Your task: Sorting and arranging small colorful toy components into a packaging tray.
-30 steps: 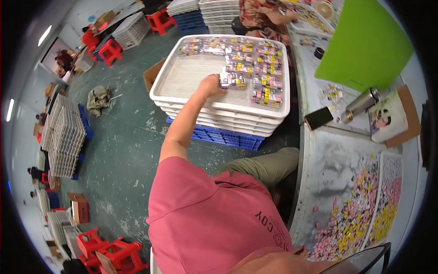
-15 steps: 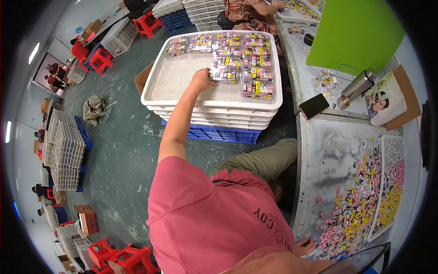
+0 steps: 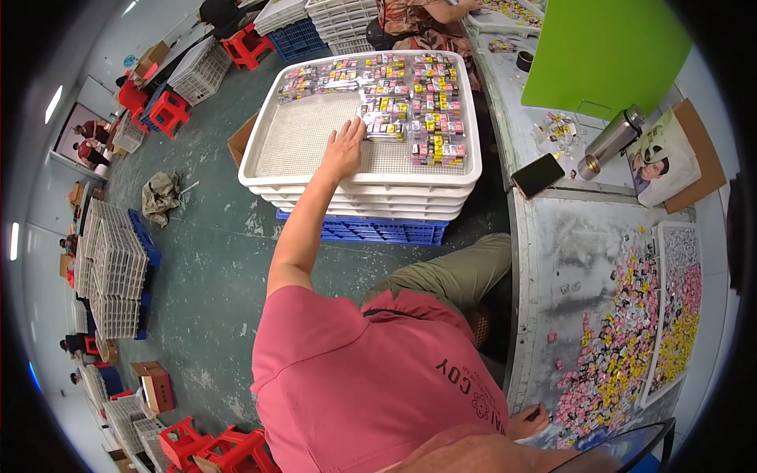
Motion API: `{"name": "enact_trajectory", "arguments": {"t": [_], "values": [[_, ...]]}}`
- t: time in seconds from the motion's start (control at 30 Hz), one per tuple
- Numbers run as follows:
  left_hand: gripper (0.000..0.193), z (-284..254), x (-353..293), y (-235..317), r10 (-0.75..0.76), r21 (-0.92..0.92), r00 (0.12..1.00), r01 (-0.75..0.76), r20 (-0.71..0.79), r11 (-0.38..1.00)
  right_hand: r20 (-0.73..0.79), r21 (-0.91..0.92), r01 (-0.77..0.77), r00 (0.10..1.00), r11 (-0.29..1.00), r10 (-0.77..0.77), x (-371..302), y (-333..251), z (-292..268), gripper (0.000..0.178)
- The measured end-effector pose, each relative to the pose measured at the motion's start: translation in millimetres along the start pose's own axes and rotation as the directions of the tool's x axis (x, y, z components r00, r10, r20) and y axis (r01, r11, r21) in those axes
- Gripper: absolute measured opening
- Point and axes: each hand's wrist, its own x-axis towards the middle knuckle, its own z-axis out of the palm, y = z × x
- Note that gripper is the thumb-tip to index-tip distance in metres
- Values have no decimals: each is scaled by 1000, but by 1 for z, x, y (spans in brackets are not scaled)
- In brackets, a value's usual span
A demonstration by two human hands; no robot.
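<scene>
My left hand [image 3: 344, 151] is open over the white mesh tray [image 3: 296, 146], fingers stretched and holding nothing. Its fingertips are beside the nearest clear pack [image 3: 385, 128] of small pink, yellow, black and white pieces. Several more such packs [image 3: 435, 98] lie in rows along the far and right parts of the tray. My right hand [image 3: 527, 422] rests at the near edge of the grey worktable [image 3: 568, 260]. Its fingers are curled together around something dark that I cannot make out. Loose small pink, yellow, white and black pieces [image 3: 611, 366] are strewn beyond it.
The tray tops a stack of trays on a blue crate [image 3: 378, 231]. A phone [image 3: 538, 175], a steel flask [image 3: 619, 135] and a green board [image 3: 603, 55] stand or lie on the worktable. Another person [image 3: 426, 27] sits beyond the tray. Red stools [image 3: 169, 112] and crates [image 3: 110, 268] occupy the left.
My left hand has opened and drawn slightly back from the nearest pack, which stays in the tray. My right hand has hardly moved. The whole view has shifted a little.
</scene>
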Motion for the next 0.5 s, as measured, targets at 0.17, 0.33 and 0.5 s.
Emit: {"name": "enact_trajectory", "arguments": {"t": [0.17, 0.33, 0.5], "values": [[68, 0, 1, 2, -28, 4, 999, 28, 14, 1000, 5, 14, -12, 1000, 1000, 12, 0, 4, 3, 16], [87, -10, 9, 14, 13, 26, 999, -13, -35, 1000, 10, 26, -25, 1000, 999, 25, -1, 0, 5, 17], [89, 1, 27, 18, 68, 112, 997, -62, -45, 992, 13, 46, -34, 999, 998, 33, 5, -7, 5, 17]]}}
